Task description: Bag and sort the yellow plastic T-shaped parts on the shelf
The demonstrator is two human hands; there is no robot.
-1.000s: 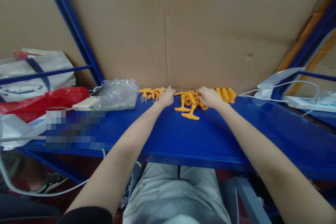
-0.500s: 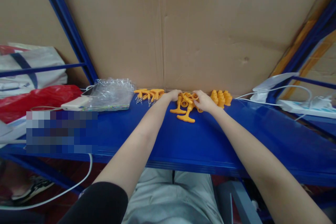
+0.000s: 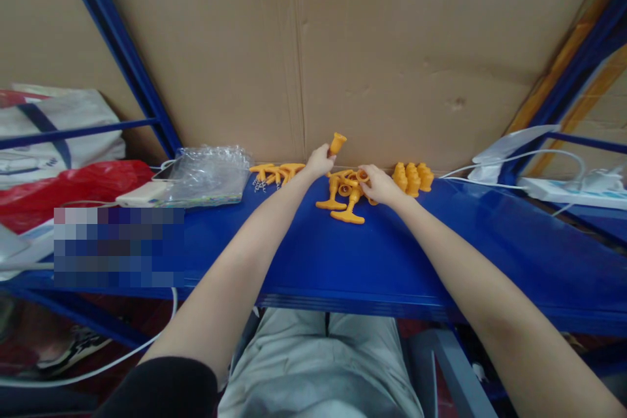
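Holding an orange flared sleeve (image 3: pixel 337 143) up in the left hand (image 3: pixel 321 160), above the back of a blue shelf (image 3: pixel 343 261) and before a cardboard panel (image 3: pixel 392 46); wide mouth uppermost and tipped to the right, lower end hidden in curled fingers. Gripping an orange round-mouthed piece (image 3: pixel 363 176) in the right hand (image 3: pixel 383 185), thumb and fingers bent in around its side, open ring turned toward the camera. Heaped between and just in front of both hands, along with more orange round parts: orange T-handles (image 3: pixel 347 216), two with crossbars toward the shelf's front edge.

Lying to the left, partly behind the left wrist: orange T-handled corkscrews (image 3: pixel 267 173), metal spirals toward the front. Standing in a close row just right of the right hand: orange ribbed pieces (image 3: pixel 413 179).

Farther left: a clear plastic bag (image 3: pixel 213 173), a red plastic bag (image 3: pixel 98 176) and a white tote bag (image 3: pixel 68 121) with a dark stripe. Far right: white cables (image 3: pixel 490 181) and, apparently, a power strip (image 3: pixel 563 192).
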